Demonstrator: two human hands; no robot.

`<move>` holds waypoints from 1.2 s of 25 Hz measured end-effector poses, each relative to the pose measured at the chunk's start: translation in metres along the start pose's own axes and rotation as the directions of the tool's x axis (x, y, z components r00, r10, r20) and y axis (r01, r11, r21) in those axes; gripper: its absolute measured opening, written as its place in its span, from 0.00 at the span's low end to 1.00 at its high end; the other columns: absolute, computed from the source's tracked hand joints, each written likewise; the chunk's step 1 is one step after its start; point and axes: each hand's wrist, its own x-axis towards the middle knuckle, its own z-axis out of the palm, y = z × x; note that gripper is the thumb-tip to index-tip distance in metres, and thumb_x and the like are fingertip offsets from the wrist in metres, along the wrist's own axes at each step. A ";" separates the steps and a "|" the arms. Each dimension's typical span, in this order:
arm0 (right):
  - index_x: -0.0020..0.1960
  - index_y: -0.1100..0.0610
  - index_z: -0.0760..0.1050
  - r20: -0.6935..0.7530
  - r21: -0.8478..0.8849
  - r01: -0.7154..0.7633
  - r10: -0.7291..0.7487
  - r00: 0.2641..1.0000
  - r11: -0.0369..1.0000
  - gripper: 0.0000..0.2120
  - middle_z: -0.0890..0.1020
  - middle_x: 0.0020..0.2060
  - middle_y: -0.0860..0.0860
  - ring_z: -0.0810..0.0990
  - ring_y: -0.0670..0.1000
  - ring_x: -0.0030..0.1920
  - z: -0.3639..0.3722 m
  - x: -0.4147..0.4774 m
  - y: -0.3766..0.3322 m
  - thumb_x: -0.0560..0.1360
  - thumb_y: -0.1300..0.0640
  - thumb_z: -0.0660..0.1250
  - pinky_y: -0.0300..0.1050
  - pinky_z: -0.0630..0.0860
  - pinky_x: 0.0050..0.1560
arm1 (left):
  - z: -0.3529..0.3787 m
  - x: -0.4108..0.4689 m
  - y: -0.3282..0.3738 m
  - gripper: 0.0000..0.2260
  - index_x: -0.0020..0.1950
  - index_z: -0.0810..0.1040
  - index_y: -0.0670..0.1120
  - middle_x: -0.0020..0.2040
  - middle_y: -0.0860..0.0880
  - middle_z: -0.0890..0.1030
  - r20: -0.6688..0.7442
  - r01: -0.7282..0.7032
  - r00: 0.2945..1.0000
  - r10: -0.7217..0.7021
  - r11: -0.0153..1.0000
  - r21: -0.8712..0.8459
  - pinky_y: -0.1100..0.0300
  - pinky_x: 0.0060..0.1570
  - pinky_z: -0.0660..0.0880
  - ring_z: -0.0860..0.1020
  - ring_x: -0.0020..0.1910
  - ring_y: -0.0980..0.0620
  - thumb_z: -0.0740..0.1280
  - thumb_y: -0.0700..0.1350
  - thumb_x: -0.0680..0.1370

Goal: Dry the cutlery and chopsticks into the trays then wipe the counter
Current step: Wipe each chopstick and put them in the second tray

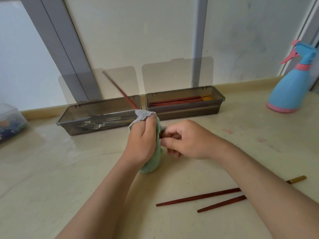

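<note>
My left hand [143, 140] is closed tight around a green and grey cloth [152, 163], which is bunched round a red chopstick [120, 91]. The chopstick's thin end sticks out of the top of the cloth and slants up to the far left, blurred, above the left tray [69, 118]. My right hand [188, 140] sits just right of the cloth, its fingers curled and pinching the chopstick's dark near end where it comes out of the fabric.

Both hands are held over the middle of the pale bench [51, 169]. On the far side two smoky plastic trays stand side by side against the wall. The left tray holds forks [101, 120] lying flat, and the right tray [189, 114] holds red chopsticks with yellow ends [176, 101].

On the bench at near right lie two loose chopsticks [198, 197], partly hidden under my right forearm, with a gold-coloured end showing beyond the arm. A blue and pink spray bottle [290, 90] stands at far right, and a clear plastic box [10, 121] sits at the left edge.
</note>
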 end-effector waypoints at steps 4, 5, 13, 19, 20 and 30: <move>0.50 0.54 0.82 -0.270 0.324 0.021 0.071 0.960 0.946 0.07 0.82 0.35 0.50 0.78 0.50 0.33 -0.017 0.003 0.002 0.81 0.54 0.67 0.41 0.71 0.26 | -0.006 -0.004 0.002 0.25 0.34 0.71 0.32 0.33 0.32 0.75 0.311 0.002 0.950 -0.017 0.999 0.049 0.50 0.38 0.80 0.78 0.33 0.38 0.57 0.49 0.83; 0.51 0.53 0.83 -0.275 0.425 0.026 0.101 0.956 0.905 0.06 0.80 0.36 0.51 0.76 0.51 0.33 -0.017 0.004 0.001 0.81 0.54 0.67 0.42 0.69 0.24 | -0.003 -0.008 0.007 0.25 0.32 0.71 0.34 0.31 0.34 0.75 0.391 -0.036 0.920 -0.014 0.992 0.120 0.49 0.36 0.78 0.76 0.31 0.39 0.57 0.51 0.82; 0.47 0.61 0.78 -0.381 0.742 -0.039 0.468 0.797 0.669 0.06 0.75 0.36 0.53 0.72 0.47 0.29 -0.033 0.015 0.021 0.81 0.60 0.66 0.41 0.63 0.23 | 0.007 -0.018 0.013 0.22 0.33 0.67 0.38 0.28 0.48 0.66 0.626 -0.202 0.780 -0.020 0.938 0.282 0.56 0.30 0.65 0.64 0.27 0.53 0.58 0.48 0.84; 0.49 0.58 0.76 -0.470 0.804 0.065 0.565 0.679 0.591 0.08 0.80 0.36 0.54 0.77 0.50 0.27 -0.043 0.022 0.029 0.84 0.55 0.62 0.41 0.68 0.23 | 0.006 -0.014 0.008 0.23 0.31 0.69 0.42 0.27 0.50 0.69 0.595 -0.200 0.804 -0.002 0.941 0.274 0.52 0.33 0.71 0.69 0.27 0.53 0.56 0.52 0.84; 0.49 0.57 0.74 -0.520 0.802 0.134 0.568 0.639 0.583 0.09 0.81 0.35 0.55 0.78 0.51 0.27 -0.048 0.022 0.029 0.84 0.55 0.61 0.41 0.70 0.24 | 0.005 -0.013 0.005 0.23 0.30 0.69 0.43 0.26 0.50 0.69 0.575 -0.198 0.818 0.002 0.940 0.279 0.53 0.32 0.70 0.69 0.27 0.53 0.56 0.52 0.83; 0.65 0.59 0.76 -0.616 -0.681 -0.146 -0.454 0.644 0.717 0.13 0.83 0.45 0.58 0.80 0.61 0.45 -0.056 0.045 0.072 0.82 0.64 0.61 0.51 0.71 0.45 | 0.004 -0.009 -0.011 0.22 0.30 0.65 0.40 0.25 0.45 0.66 0.397 -0.160 0.918 0.018 0.931 0.327 0.50 0.30 0.66 0.65 0.25 0.51 0.56 0.48 0.83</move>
